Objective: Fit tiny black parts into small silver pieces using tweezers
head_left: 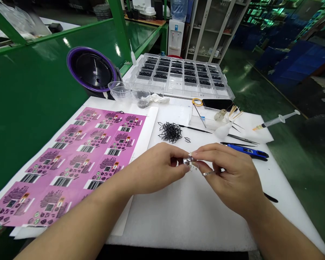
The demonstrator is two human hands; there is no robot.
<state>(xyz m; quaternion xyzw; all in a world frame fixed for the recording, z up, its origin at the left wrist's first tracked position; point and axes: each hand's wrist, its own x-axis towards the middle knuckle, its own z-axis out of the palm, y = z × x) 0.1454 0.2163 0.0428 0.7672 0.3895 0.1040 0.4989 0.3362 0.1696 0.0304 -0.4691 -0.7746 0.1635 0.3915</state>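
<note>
My left hand (159, 168) and my right hand (227, 173) meet over the white work surface (189, 216). Between their fingertips are small shiny metal pieces (186, 161); the left thumb and forefinger pinch one side, the right fingertips the other. Whether the pieces are joined cannot be made out. A ring is on a right finger. Tiny bits lie on the surface just below the fingertips. Beyond the hands sits a pile of black bent wire pieces (170, 132), with a few loose ones (187, 139) to its right. Black tweezers (196, 129) lie beside the pile.
Pink printed sheets (70, 162) cover the left. A compartment tray (176, 83) of black parts, clear cups (120, 90) and a purple-rimmed black bowl (92, 68) stand behind. At the right are a blue tool (246, 150), a syringe (276, 120), a white bottle (222, 130) and a phone (217, 104).
</note>
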